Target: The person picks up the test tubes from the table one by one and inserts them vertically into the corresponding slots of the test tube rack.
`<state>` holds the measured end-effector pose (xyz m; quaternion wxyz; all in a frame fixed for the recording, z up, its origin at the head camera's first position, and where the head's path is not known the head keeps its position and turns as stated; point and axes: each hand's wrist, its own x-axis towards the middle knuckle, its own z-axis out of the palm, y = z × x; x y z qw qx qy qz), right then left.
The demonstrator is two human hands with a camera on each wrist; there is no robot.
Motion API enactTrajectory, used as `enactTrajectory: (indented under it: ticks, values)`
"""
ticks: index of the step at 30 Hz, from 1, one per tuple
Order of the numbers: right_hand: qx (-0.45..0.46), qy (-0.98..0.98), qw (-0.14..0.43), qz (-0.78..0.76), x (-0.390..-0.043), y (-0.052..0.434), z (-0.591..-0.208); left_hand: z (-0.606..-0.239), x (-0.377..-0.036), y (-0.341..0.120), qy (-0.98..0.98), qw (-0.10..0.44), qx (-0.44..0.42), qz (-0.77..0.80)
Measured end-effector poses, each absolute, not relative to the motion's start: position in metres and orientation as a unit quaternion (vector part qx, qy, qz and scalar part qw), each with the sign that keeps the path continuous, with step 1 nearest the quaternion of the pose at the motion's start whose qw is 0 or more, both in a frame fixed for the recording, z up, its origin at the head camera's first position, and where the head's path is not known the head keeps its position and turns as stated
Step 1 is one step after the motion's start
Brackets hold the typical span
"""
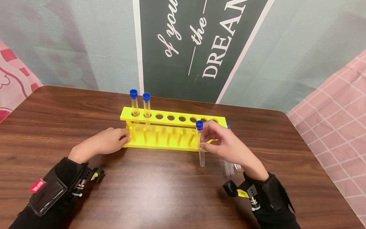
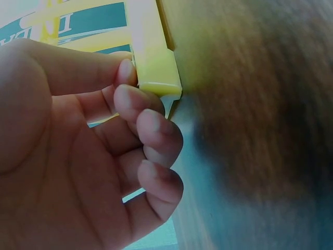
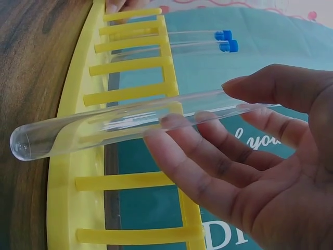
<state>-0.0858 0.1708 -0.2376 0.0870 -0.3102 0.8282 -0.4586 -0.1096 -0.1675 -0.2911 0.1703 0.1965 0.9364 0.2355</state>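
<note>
The right hand (image 1: 228, 144) pinches a blue-capped tube (image 1: 200, 143) between thumb and fingertips, holding it upright just off the front edge of the yellow rack (image 1: 171, 119), near the rack's right end; the other fingers lie loosely spread. The left hand (image 1: 107, 141) has its fingers curled against the rack's left end, steadying it on the table (image 1: 160, 187). Judging by this, the step in hand is loading a tube; the next move calls for lifting it above an empty hole and lowering it straight. Two capped tubes (image 1: 140, 105) stand in the far left holes. More tubes lie behind the right wrist, mostly hidden; their number is unclear; the left wrist view is blurred.
</note>
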Motion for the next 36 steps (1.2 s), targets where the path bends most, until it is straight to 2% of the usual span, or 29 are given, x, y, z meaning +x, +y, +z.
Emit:
enactTrajectory:
  ticks: [20,36]
  values:
    - [-0.297,0.825,0.066,-0.477,-0.084,0.166,-0.238,-0.291,-0.109,-0.167,0.937,0.164,0.200,0.236]
    - [-0.309,0.820,0.074,-0.476,-0.084,0.153,-0.239,-0.291,-0.109,-0.167,0.937,0.165,0.195,0.238]
